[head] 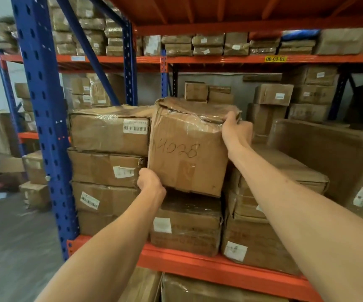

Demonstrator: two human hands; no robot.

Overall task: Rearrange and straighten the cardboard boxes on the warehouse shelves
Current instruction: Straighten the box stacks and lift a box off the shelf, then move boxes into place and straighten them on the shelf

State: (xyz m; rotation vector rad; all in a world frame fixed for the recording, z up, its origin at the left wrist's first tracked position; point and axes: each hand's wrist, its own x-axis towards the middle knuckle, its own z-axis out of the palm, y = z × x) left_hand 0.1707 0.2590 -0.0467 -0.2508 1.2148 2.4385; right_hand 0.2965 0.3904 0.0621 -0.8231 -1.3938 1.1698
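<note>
A worn cardboard box marked "4028" [187,149] sits tilted in the middle of the shelf, atop a darker box [187,223]. My left hand [151,180] grips its lower left corner from below. My right hand [237,129] holds its crumpled upper right corner, fingers curled over the top edge. A stack of taped, labelled boxes [108,149] stands touching it on the left. Another stack of flatter boxes [263,214] is on its right.
The orange shelf beam [219,269] runs along the front under the boxes. A blue perforated upright [45,127] stands at the left. A large box [333,158] stands at the right. More boxes fill the back racks and the shelf above.
</note>
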